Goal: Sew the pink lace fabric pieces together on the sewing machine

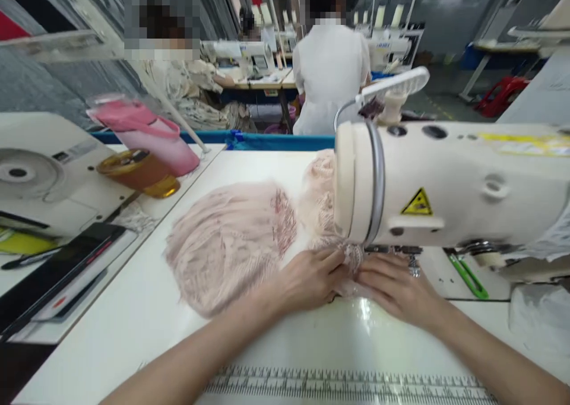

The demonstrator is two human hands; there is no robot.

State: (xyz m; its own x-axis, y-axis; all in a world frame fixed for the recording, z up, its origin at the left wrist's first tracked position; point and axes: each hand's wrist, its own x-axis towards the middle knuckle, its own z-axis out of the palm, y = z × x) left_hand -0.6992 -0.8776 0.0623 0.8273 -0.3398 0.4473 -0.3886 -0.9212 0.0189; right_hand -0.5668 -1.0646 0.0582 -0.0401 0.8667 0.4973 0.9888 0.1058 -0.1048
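Observation:
Pale pink lace fabric (354, 256) lies under the head of a white sewing machine (427, 179), and both hands are on it. My left hand (314, 274) pinches the lace just left of the needle area, with its fingers closed. From the other side my right hand (398, 283) presses and holds the same lace, fingers together and fingertips close to the left hand's. The needle and presser foot are mostly hidden behind the machine head and the hands. More of the pink fabric (325, 173) bunches up behind the head. A separate heap of pleated pink fabric (227, 244) rests to the left.
Green thread snips (467, 274) lie right of the needle area. A printed ruler scale (347, 384) runs along the table's front. At left stand a pink bottle (151, 132), an amber cup (140, 173) and a black case (66, 268). Two people sit at machines ahead.

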